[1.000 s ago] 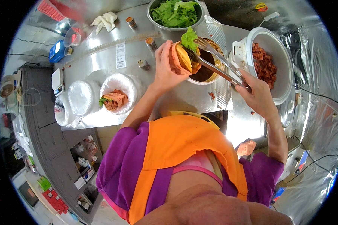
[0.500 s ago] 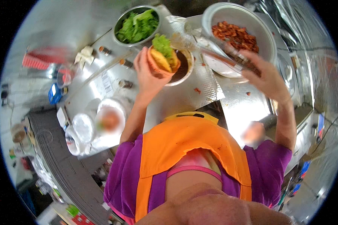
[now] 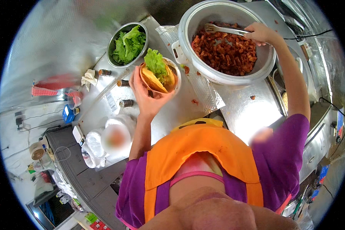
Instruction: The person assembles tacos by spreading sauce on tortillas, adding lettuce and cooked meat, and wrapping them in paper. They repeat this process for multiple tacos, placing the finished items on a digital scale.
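Note:
My left hand (image 3: 145, 100) is closed around a folded yellow flatbread (image 3: 152, 78) in a brownish paper sleeve. Green leaf lettuce (image 3: 155, 62) sticks out of its top. This is held above a round sauce container (image 3: 178, 73), which it mostly hides. At the upper right my right hand (image 3: 262, 33) grips metal tongs (image 3: 228, 30) by the handle end. Their tips reach inside a large whitish tub (image 3: 211, 75), over dark red chopped meat (image 3: 224, 55). Nothing can be made out between the tips.
Left of the sauce stands a steel bowl (image 3: 111, 53) with lettuce (image 3: 130, 45). Several small dark bottles (image 3: 122, 83) stand along the left of the metal counter (image 3: 168, 119). Nearer are plastic-wrapped stacks (image 3: 94, 147) and a small white device (image 3: 78, 135). Meat scraps (image 3: 194, 101) lie on the counter.
My right hand has swung the tongs up and away, bringing their tips into the tub over the meat. My left hand still holds the flatbread. The whole view has shifted.

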`<state>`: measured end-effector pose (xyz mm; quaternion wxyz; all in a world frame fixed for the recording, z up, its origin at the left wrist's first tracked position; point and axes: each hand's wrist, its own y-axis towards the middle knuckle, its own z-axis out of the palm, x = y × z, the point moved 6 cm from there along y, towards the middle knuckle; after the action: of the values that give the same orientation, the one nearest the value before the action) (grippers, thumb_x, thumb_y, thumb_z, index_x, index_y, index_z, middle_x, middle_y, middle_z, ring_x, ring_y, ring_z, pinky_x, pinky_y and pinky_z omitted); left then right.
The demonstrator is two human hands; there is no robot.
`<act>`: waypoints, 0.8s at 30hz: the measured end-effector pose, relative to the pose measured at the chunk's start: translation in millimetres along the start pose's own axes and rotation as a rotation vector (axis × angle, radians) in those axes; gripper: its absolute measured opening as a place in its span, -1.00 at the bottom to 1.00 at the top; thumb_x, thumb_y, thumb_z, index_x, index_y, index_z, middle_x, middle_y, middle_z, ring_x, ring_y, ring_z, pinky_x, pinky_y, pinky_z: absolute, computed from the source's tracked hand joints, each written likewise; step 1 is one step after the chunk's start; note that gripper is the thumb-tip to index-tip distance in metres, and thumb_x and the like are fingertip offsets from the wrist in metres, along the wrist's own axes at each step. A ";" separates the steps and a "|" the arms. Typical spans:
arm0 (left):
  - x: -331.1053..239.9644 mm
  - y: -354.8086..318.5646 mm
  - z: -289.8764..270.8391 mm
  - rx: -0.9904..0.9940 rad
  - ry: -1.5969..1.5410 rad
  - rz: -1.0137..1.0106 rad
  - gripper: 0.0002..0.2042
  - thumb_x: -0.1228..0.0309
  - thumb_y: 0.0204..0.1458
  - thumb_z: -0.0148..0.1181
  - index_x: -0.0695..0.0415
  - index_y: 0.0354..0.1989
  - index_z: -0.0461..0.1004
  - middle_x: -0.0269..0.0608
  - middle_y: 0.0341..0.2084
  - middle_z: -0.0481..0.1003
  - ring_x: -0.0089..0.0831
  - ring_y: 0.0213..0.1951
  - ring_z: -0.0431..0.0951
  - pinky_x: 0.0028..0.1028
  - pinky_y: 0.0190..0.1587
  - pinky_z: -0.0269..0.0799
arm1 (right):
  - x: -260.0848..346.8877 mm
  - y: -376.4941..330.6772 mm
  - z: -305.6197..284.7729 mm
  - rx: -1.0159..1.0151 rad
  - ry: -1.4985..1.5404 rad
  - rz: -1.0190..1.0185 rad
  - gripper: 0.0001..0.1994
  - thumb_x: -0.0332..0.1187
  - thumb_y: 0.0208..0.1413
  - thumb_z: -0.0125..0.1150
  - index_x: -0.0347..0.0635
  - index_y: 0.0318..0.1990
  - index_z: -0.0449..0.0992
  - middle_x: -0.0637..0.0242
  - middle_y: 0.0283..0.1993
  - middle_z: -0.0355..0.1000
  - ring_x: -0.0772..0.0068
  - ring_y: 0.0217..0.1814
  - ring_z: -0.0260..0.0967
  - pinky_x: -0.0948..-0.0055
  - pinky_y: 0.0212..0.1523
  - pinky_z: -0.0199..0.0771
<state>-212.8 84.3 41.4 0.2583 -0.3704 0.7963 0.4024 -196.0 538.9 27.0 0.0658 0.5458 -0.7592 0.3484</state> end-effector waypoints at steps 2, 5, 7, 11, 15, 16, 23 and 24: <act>2.9 -0.8 2.9 -0.008 -0.045 -0.025 0.23 0.28 -0.47 0.66 0.19 0.42 -0.12 0.00 0.22 -0.03 -0.15 0.28 0.13 -0.23 0.27 0.26 | 9.5 9.4 4.3 0.066 0.041 -0.025 -0.67 -0.22 0.13 0.15 -0.30 -0.11 0.59 0.39 -0.66 0.35 0.61 -0.73 0.26 0.52 -0.75 0.21; 0.7 2.0 6.0 -0.019 -0.068 -0.061 0.25 0.28 -0.48 0.66 0.20 0.42 -0.14 -0.01 0.20 -0.03 -0.19 0.26 0.16 -0.27 0.27 0.27 | 2.8 18.2 -10.2 0.064 -0.022 -0.024 -0.68 -0.25 0.14 0.14 -0.28 -0.07 0.59 0.40 -0.66 0.35 0.62 -0.74 0.24 0.52 -0.74 0.21; 9.2 1.5 10.6 -0.026 -0.141 -0.120 0.26 0.29 -0.48 0.66 0.20 0.42 -0.15 -0.01 0.20 -0.03 -0.21 0.25 0.17 -0.28 0.27 0.27 | -3.7 20.1 -23.3 0.039 -0.065 -0.009 -0.69 -0.26 0.13 0.13 -0.26 -0.07 0.59 0.41 -0.65 0.35 0.60 -0.75 0.23 0.51 -0.74 0.21; 8.5 12.1 23.2 -0.025 -0.215 -0.145 0.25 0.30 -0.48 0.65 0.21 0.42 -0.15 -0.01 0.20 -0.02 -0.22 0.25 0.17 -0.28 0.27 0.25 | 13.4 22.4 -20.5 0.141 -0.111 -0.076 -0.70 -0.30 0.11 0.14 -0.22 -0.06 0.60 0.41 -0.65 0.34 0.57 -0.74 0.23 0.50 -0.71 0.22; 0.6 23.9 30.4 -0.011 -0.149 -0.091 0.23 0.32 -0.47 0.64 0.22 0.42 -0.14 -0.04 0.20 -0.01 -0.22 0.25 0.19 -0.28 0.29 0.23 | 29.6 38.5 2.6 0.241 -0.099 -0.239 -0.71 -0.35 0.06 0.19 -0.21 -0.06 0.61 0.37 -0.63 0.37 0.52 -0.66 0.27 0.42 -0.61 0.27; -2.2 25.8 31.5 -0.009 -0.149 -0.098 0.23 0.32 -0.47 0.63 0.22 0.42 -0.14 -0.05 0.20 0.00 -0.23 0.25 0.19 -0.28 0.29 0.24 | 25.1 46.8 3.9 0.183 -0.167 -0.294 -0.69 -0.39 0.03 0.22 -0.19 -0.04 0.61 0.31 -0.60 0.41 0.46 -0.61 0.30 0.33 -0.54 0.29; -8.2 41.1 50.2 0.055 -0.219 -0.029 0.19 0.41 -0.42 0.61 0.24 0.42 -0.15 -0.06 0.20 0.01 -0.22 0.24 0.22 -0.27 0.28 0.26 | 16.0 43.3 18.1 0.130 -0.102 -0.453 -0.65 -0.41 0.04 0.20 -0.21 0.02 0.59 0.28 -0.62 0.40 0.46 -0.67 0.27 0.38 -0.58 0.31; -8.6 42.2 54.8 0.074 -0.264 -0.050 0.18 0.45 -0.40 0.61 0.24 0.41 -0.15 -0.07 0.20 0.03 -0.23 0.25 0.21 -0.27 0.29 0.24 | 17.7 35.6 15.8 0.148 -0.058 -0.428 -0.65 -0.41 0.05 0.19 -0.23 0.03 0.58 0.29 -0.64 0.38 0.48 -0.69 0.26 0.40 -0.61 0.30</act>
<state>-235.1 150.2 36.7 0.3843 -0.3241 0.7603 0.4114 -229.7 521.2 7.4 0.0761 0.7076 -0.6001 0.3654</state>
